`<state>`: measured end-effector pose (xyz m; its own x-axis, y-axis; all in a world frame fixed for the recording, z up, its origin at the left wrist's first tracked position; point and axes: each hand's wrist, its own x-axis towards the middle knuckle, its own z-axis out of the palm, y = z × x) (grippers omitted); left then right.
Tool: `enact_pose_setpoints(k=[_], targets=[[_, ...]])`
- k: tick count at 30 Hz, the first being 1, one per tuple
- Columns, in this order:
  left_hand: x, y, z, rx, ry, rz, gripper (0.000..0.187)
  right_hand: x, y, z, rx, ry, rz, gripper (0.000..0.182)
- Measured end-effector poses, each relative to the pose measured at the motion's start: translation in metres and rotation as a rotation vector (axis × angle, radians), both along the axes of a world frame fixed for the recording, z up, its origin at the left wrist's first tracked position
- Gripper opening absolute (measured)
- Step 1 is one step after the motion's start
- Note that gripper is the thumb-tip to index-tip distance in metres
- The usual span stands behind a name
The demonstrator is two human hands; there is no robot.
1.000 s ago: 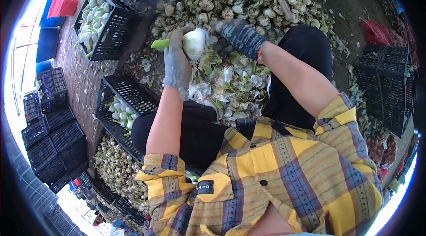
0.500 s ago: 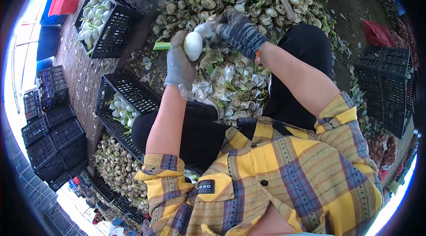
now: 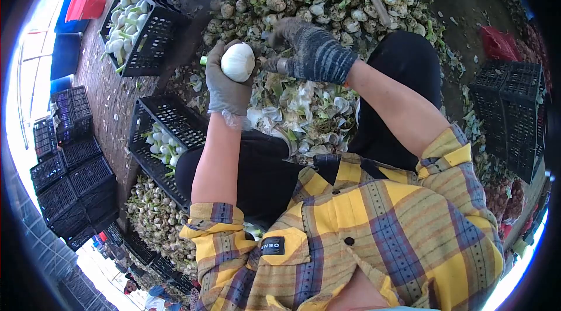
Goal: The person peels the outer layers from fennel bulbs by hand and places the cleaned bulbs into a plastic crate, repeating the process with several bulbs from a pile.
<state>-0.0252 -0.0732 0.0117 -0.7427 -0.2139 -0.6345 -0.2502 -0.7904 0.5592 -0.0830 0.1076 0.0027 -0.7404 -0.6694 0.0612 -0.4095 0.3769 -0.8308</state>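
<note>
My left hand [image 3: 231, 80], in a grey glove, is closed around a smooth white garlic bulb [image 3: 238, 62]. A short piece of green stem [image 3: 203, 60] sticks out on the far side of that hand. Just to the right is my right hand [image 3: 307, 51], in a dark striped knit glove, its thumb and fingers spread apart. Nothing shows between them. The right thumb points at the bulb from a small distance. Below both hands lie loose peeled skins and leaf scraps [image 3: 304, 106].
A large heap of unpeeled garlic [image 3: 280, 4] lies ahead, with a knife-like tool [image 3: 378, 4] on it. Black crates holding white bulbs stand at left, one upper [image 3: 146, 42] and one nearer [image 3: 169, 121]. Stacked crates [image 3: 508, 112] are at right, a red bucket [image 3: 86, 6] upper left.
The left hand has moved slightly left and turned the bulb, showing more of its white side. My right hand has come away from the pale skin beside the bulb and spread its fingers.
</note>
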Motion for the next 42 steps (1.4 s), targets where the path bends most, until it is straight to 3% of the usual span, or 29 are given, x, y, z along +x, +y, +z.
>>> enact_pose_setpoints(k=[1, 4, 5, 7, 8, 9, 10, 11, 12, 13, 14, 16, 18, 20, 24, 26, 27, 31, 32, 33, 35, 37, 38, 39, 40, 42], targets=[[-0.001, 0.0, -0.001, 0.005, -0.006, 0.002, 0.031, 0.004, 0.0, 0.002, -0.096, 0.097, -0.025, 0.049], [0.0, -0.001, -0.006, -0.035, 0.009, -0.086, 0.032, 0.012, -0.013, 0.007, -0.343, 0.017, -0.048, 0.053], [0.0, 0.0, -0.008, -0.011, 0.024, -0.087, 0.032, 0.014, -0.02, 0.003, -0.48, 0.037, -0.129, 0.039], [0.0, 0.001, -0.01, 0.036, 0.056, -0.086, 0.033, 0.017, -0.019, 0.005, -0.359, -0.076, 0.004, 0.031], [0.001, 0.001, -0.011, -0.079, 0.105, -0.129, 0.033, 0.02, -0.019, 0.006, -0.3, -0.131, 0.074, 0.027], [0.002, 0.003, -0.012, -0.196, 0.155, -0.168, 0.033, 0.028, -0.016, 0.009, -0.274, 0.002, 0.2, 0.016], [0.002, 0.003, -0.011, -0.315, 0.204, -0.205, 0.033, 0.037, -0.014, 0.014, -0.167, -0.117, 0.356, 0.016], [-0.004, 0.001, -0.009, 0.004, 0.066, -0.052, 0.032, 0.042, -0.011, 0.02, -0.058, -0.236, 0.519, 0.016], [0.001, 0.002, -0.007, -0.143, 0.137, -0.082, 0.031, 0.042, -0.007, 0.027, 0.118, -0.342, 0.691, 0.02], [0.007, 0.004, -0.004, -0.292, 0.2, -0.1, 0.031, 0.045, -0.006, 0.009, 0.224, -0.223, 0.744, 0.027], [0.01, 0.001, -0.002, -0.271, 0.139, -0.065, 0.031, 0.045, -0.002, 0.007, 0.188, -0.149, 0.763, 0.033], [0.005, -0.009, -0.006, -0.09, -0.052, -0.006, 0.03, 0.041, 0.002, 0.022, 0.314, -0.145, 0.58, 0.034], [0.015, -0.025, -0.013, -0.017, -0.059, -0.063, 0.028, 0.043, 0.003, 0.023, 0.358, -0.03, 0.436, 0.033], [0.018, -0.032, 0.007, -0.1, -0.196, -0.042, 0.027, 0.044, 0.006, 0.033, 0.373, -0.032, 0.439, 0.034], [0.018, -0.077, -0.031, -0.045, -0.273, 0.065, 0.027, 0.053, 0.009, 0.026, 0.398, 0.03, 0.56, 0.038], [0.018, -0.112, -0.046, 0.034, -0.157, 0.065, 0.028, 0.055, 0.01, 0.027, 0.534, 0.032, 0.594, 0.043], [0.01, -0.122, -0.047, -0.041, -0.222, 0.169, 0.031, 0.056, 0.011, 0.025, 0.553, 0.029, 0.593, 0.043], [-0.031, -0.2, -0.008, -0.066, -0.142, 0.356, 0.031, 0.05, 0.007, 0.037, 0.577, -0.015, 0.541, 0.041], [-0.042, -0.217, 0.014, -0.143, -0.018, 0.44, 0.03, 0.049, 0.005, 0.039, 0.58, -0.029, 0.519, 0.04], [-0.052, -0.248, 0.02, -0.512, 0.207, 0.292, 0.031, 0.049, 0.006, 0.035, 0.559, 0.011, 0.518, 0.04], [-0.068, -0.273, 0.06, -0.244, 0.181, 0.502, 0.036, 0.048, 0.008, 0.025, 0.564, -0.011, 0.528, 0.041], [-0.07, -0.279, 0.057, -0.271, 0.256, 0.413, 0.037, 0.047, 0.009, 0.025, 0.596, -0.036, 0.552, 0.044], [-0.073, -0.281, 0.047, -0.283, 0.291, 0.366, 0.038, 0.046, 0.011, 0.02, 0.566, -0.007, 0.538, 0.045], [-0.073, -0.289, 0.027, -0.115, 0.223, 0.29, 0.031, 0.047, 0.015, 0.013, 0.538, 0.021, 0.523, 0.045], [-0.081, -0.294, -0.012, -0.107, 0.022, 0.507, 0.029, 0.047, 0.017, 0.009, 0.512, 0.047, 0.507, 0.046], [-0.08, -0.263, -0.048, -0.003, -0.059, 0.404, 0.035, 0.043, 0.016, 0.007, 0.511, 0.032, 0.525, 0.045]])
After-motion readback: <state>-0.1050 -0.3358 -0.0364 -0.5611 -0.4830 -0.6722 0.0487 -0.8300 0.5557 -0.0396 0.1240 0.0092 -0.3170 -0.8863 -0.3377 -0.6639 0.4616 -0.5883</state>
